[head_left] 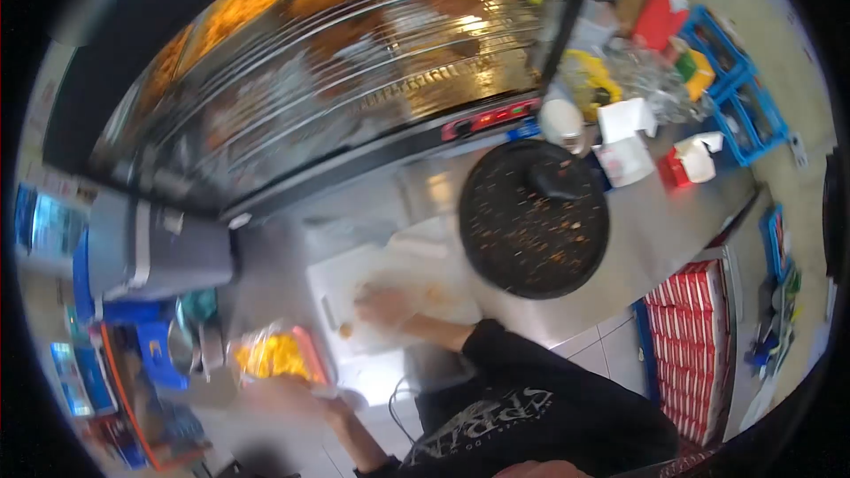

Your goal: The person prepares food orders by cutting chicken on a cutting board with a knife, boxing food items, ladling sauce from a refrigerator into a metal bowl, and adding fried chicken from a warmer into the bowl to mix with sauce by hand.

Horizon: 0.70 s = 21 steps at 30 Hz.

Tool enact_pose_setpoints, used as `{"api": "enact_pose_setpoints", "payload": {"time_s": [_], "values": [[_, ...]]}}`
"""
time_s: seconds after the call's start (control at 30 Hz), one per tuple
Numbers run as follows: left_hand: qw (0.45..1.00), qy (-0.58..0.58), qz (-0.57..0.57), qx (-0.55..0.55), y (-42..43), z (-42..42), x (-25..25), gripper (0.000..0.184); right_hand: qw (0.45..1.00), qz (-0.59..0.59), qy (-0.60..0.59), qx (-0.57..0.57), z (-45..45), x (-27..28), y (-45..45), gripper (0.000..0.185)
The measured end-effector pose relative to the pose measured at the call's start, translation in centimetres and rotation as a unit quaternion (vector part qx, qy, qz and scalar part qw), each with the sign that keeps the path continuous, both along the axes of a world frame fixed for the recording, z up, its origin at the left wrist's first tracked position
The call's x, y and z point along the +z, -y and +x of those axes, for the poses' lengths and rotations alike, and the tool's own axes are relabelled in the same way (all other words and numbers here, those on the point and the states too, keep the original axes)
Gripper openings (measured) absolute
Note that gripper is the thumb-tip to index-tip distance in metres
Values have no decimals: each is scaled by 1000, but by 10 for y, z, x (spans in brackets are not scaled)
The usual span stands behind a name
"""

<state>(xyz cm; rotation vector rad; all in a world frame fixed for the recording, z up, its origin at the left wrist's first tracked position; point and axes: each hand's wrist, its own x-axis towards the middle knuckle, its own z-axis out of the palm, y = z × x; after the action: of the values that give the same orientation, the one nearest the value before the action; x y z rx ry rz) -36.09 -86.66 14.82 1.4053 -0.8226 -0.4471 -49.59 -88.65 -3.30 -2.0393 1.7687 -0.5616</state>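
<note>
My right hand (387, 308) is over a white cutting board (332, 279) on the steel counter. Motion smears its fingers, and small brown crumbs lie on the board around it. A knife-like grey blade (354, 232) seems to lie at the board's far edge, too blurred to be sure. Lower left, my left hand (297, 397) is strongly blurred beside a pink-red tray (310, 356) of yellow food (272, 357) partly under clear plastic. Whether either hand holds anything is not visible.
A round black tray (531, 252) with crumbs stands right of the board. Behind is a lit glass food warmer (354, 97) with fried food on racks. Paper boxes (624, 159) and blue baskets (744, 115) are at the right, a grey bin-like box (181, 248) at the left.
</note>
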Motion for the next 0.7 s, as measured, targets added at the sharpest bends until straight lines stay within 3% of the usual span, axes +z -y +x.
{"api": "enact_pose_setpoints", "payload": {"time_s": [0.03, 0.07, 0.1, 0.13, 0.17, 0.2, 0.23, 0.27, 0.3, 0.33, 0.37, 0.43, 0.47, 0.5, 0.53, 0.57, 0.6, 0.63, 0.7], "values": [[1000, -10, -5, -2, -7, -26, 15, 41, 997, -31, 67, -25, -12, 13, 3, 22], [1000, -20, -9, -4, -15, -51, 30, 39, 979, 87, 180, -49, -24, 21, 8, 23], [998, -68, -6, 5, -30, -82, 47, 38, 944, -33, 321, -64, -41, 20, 7, 21], [996, -86, -1, 11, -42, -101, 46, 38, 946, -35, 316, -67, -67, 14, -2, 21], [994, -104, 3, 17, -53, -120, 46, 37, 821, 89, 559, -81, -91, 47, -19, 19], [997, -68, -7, 27, -62, -122, 35, 41, 618, 203, 754, -85, -118, 85, -36, 18], [998, -45, -12, 32, -71, -128, 32, 43, 568, 202, 789, -118, -150, 110, -52, 15], [999, -22, -18, 37, -80, -134, 28, 45, 603, 146, 775, -120, -183, 114, -68, 13], [999, -35, -27, 26, -87, -145, 26, 44, 570, 55, 806, -149, -213, 89, -81, 15], [998, -45, -32, 21, -94, -162, 29, 43, 697, -118, 681, -192, -259, 105, -105, 18], [998, -54, -37, 17, -100, -178, 33, 43, 690, -126, 679, -220, -315, 109, -134, 19], [993, -5, -45, -108, -108, -217, 43, 42, 673, -141, 672, -274, -426, 119, -192, 20], [987, 10, -49, -150, -110, -228, 42, 42, 797, -238, 425, -358, -479, 104, -206, 21], [974, 101, 36, -199, -110, -223, 26, 36, 806, -267, 304, -431, -513, 99, -215, 20], [943, 190, 124, -244, -113, -223, 16, 32, 851, -223, 229, -417, -550, 84, -226, 19], [923, 94, 221, -301, -116, -244, 24, 32, 887, -175, 151, -399, -576, 73, -233, 18], [900, 51, 241, -360, -118, -268, 24, 35, 888, -174, 150, -398, -586, 77, -235, 18], [871, 10, 264, -414, -121, -292, 24, 39, 925, -27, 57, -374, -589, 84, -237, 21], [824, 53, 176, -536, -122, -329, 11, 52, 934, 126, -29, -333, -598, 70, -240, 25]]}}
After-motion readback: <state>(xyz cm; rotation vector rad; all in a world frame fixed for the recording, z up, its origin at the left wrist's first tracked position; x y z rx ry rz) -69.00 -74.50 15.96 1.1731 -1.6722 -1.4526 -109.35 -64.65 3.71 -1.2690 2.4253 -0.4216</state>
